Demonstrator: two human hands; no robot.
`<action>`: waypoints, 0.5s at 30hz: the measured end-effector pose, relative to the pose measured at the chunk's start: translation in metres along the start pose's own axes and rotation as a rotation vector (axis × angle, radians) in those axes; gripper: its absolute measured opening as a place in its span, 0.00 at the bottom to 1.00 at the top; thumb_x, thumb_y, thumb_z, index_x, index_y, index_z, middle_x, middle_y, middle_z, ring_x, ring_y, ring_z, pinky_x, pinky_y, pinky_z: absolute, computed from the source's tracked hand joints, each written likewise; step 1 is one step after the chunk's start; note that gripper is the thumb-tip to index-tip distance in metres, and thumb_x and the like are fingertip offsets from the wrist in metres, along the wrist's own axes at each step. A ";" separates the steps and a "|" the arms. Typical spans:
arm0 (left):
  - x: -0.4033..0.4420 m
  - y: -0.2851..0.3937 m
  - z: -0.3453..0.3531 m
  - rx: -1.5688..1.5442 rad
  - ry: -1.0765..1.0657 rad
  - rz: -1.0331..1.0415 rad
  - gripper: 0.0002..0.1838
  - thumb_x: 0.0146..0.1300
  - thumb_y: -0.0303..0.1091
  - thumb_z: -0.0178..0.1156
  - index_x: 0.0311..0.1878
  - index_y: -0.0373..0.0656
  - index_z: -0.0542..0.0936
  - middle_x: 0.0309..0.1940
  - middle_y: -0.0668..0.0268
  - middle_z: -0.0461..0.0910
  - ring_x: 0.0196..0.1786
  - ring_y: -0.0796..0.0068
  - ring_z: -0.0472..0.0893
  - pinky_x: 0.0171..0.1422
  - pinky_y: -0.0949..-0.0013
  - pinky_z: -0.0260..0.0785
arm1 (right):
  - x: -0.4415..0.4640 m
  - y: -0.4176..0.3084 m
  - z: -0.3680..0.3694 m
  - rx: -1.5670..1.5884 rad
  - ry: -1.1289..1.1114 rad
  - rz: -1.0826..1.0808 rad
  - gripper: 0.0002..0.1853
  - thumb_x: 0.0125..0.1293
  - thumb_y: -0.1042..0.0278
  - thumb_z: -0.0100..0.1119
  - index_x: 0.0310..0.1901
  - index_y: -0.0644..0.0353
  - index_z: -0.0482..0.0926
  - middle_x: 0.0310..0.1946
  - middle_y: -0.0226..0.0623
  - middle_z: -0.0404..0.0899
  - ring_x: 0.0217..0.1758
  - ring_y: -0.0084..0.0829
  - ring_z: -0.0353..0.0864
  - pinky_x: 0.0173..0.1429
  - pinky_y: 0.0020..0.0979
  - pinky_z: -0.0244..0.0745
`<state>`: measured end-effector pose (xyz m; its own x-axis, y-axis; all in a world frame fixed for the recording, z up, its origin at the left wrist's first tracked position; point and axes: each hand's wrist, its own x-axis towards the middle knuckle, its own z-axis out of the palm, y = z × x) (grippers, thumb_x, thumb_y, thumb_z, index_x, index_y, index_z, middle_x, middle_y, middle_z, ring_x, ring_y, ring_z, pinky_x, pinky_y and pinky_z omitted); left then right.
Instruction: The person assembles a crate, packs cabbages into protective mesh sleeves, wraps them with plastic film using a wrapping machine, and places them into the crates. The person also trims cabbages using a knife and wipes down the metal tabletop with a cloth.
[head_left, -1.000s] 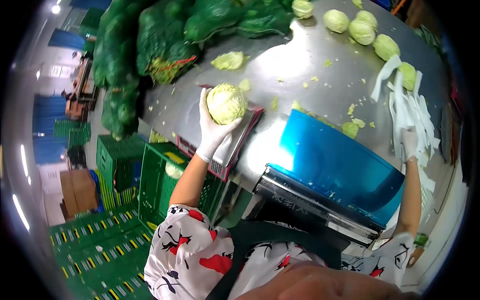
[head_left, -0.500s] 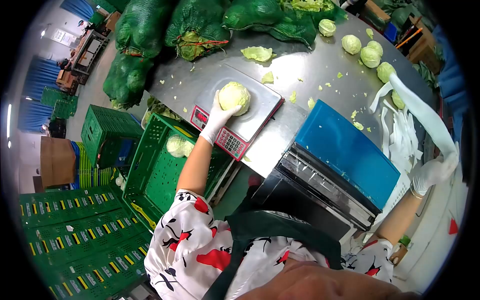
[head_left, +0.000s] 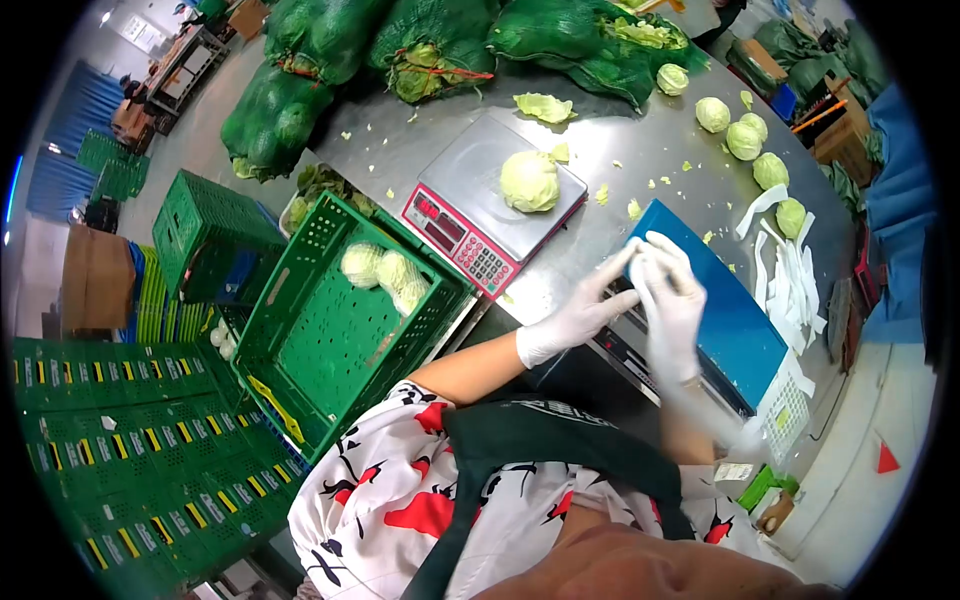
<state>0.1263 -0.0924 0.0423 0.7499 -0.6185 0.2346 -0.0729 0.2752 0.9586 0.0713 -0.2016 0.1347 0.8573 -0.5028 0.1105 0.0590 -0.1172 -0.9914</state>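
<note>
My gloved left hand [head_left: 590,312] and gloved right hand [head_left: 672,300] meet above a black device with a blue top [head_left: 735,335]. The right hand is closed on a long white strip [head_left: 700,412], whose blurred tail hangs toward me. The left fingertips pinch at the strip's upper end, partly hidden by the other hand. Left of the device, a pale green cabbage [head_left: 529,181] rests alone on the plate of a red-edged digital scale [head_left: 480,262]. More white strips [head_left: 793,285] lie in a pile to the right.
A green crate [head_left: 300,335] at the left holds cabbages [head_left: 383,275]. Several trimmed cabbages [head_left: 743,140] line the right of the metal table [head_left: 430,130], among leaf scraps. Green mesh sacks [head_left: 435,45] fill the back edge. Stacked green crates [head_left: 130,450] stand at lower left.
My left hand has let go of the cabbage on the scale and moved right. My right hand has brought the white strip from the far right to meet it.
</note>
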 end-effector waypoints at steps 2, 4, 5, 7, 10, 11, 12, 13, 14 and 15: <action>-0.010 0.008 0.002 -0.297 0.021 -0.165 0.26 0.71 0.32 0.59 0.69 0.35 0.68 0.60 0.61 0.77 0.60 0.74 0.76 0.66 0.70 0.67 | -0.004 0.033 0.006 -0.346 0.118 -0.355 0.08 0.67 0.77 0.62 0.46 0.64 0.85 0.50 0.38 0.80 0.57 0.26 0.74 0.62 0.31 0.71; -0.014 0.022 0.000 -0.447 0.032 -0.297 0.21 0.71 0.32 0.59 0.64 0.34 0.73 0.54 0.65 0.79 0.54 0.78 0.78 0.61 0.74 0.68 | -0.003 0.040 0.002 -0.068 0.116 -0.124 0.11 0.69 0.76 0.60 0.51 0.67 0.82 0.48 0.39 0.81 0.53 0.26 0.76 0.61 0.30 0.71; -0.016 0.034 -0.008 -0.448 0.034 -0.349 0.19 0.71 0.32 0.59 0.61 0.35 0.75 0.52 0.67 0.80 0.51 0.80 0.78 0.60 0.75 0.69 | -0.001 0.038 -0.003 0.116 0.097 0.059 0.12 0.70 0.76 0.59 0.52 0.68 0.82 0.47 0.39 0.81 0.52 0.26 0.77 0.61 0.30 0.71; -0.016 0.038 -0.012 -0.419 0.068 -0.326 0.11 0.73 0.31 0.57 0.53 0.37 0.78 0.49 0.68 0.80 0.49 0.83 0.77 0.58 0.76 0.69 | 0.001 0.044 -0.014 0.274 -0.035 0.118 0.13 0.71 0.77 0.56 0.53 0.73 0.79 0.43 0.35 0.81 0.48 0.25 0.78 0.57 0.29 0.73; -0.015 0.038 -0.024 -0.757 -0.012 -0.278 0.12 0.75 0.38 0.55 0.50 0.38 0.75 0.46 0.66 0.80 0.49 0.80 0.77 0.58 0.73 0.70 | -0.005 0.054 -0.031 0.009 -0.270 0.079 0.14 0.68 0.78 0.56 0.54 0.73 0.77 0.46 0.37 0.81 0.51 0.24 0.78 0.59 0.27 0.73; -0.014 0.036 -0.029 -0.766 -0.029 -0.296 0.14 0.75 0.41 0.55 0.50 0.39 0.74 0.44 0.67 0.79 0.47 0.81 0.77 0.56 0.74 0.70 | -0.010 0.054 -0.030 0.286 -0.349 0.275 0.16 0.68 0.75 0.58 0.55 0.73 0.77 0.48 0.37 0.81 0.51 0.24 0.78 0.59 0.27 0.72; -0.012 0.040 -0.034 -0.773 -0.044 -0.317 0.15 0.75 0.43 0.55 0.51 0.40 0.73 0.42 0.68 0.78 0.45 0.82 0.77 0.54 0.75 0.71 | -0.009 0.049 -0.026 0.576 -0.395 0.512 0.18 0.68 0.72 0.59 0.56 0.72 0.76 0.49 0.37 0.81 0.52 0.23 0.78 0.60 0.26 0.72; -0.009 0.048 -0.031 -0.710 0.017 -0.359 0.14 0.76 0.42 0.53 0.49 0.40 0.74 0.38 0.71 0.77 0.41 0.85 0.76 0.49 0.77 0.71 | -0.009 0.047 -0.024 0.673 -0.449 0.672 0.19 0.67 0.69 0.60 0.57 0.72 0.76 0.50 0.36 0.81 0.52 0.22 0.78 0.60 0.26 0.72; -0.009 0.053 -0.034 -0.610 -0.040 -0.422 0.13 0.76 0.42 0.52 0.48 0.40 0.74 0.36 0.71 0.77 0.40 0.86 0.76 0.49 0.78 0.71 | -0.013 0.044 -0.023 0.405 -0.561 0.497 0.24 0.65 0.64 0.63 0.57 0.72 0.75 0.51 0.37 0.81 0.52 0.24 0.79 0.60 0.26 0.73; -0.010 0.057 -0.041 -0.508 -0.097 -0.484 0.13 0.77 0.42 0.52 0.46 0.41 0.75 0.35 0.71 0.77 0.40 0.86 0.75 0.48 0.78 0.71 | -0.003 0.041 -0.039 0.259 -0.730 0.436 0.24 0.63 0.64 0.64 0.56 0.72 0.75 0.49 0.40 0.82 0.51 0.24 0.80 0.60 0.29 0.74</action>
<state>0.1417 -0.0400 0.0883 0.5566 -0.8146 -0.1631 0.5879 0.2475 0.7702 0.0507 -0.2384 0.0961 0.9375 0.2245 -0.2660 -0.3113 0.1989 -0.9293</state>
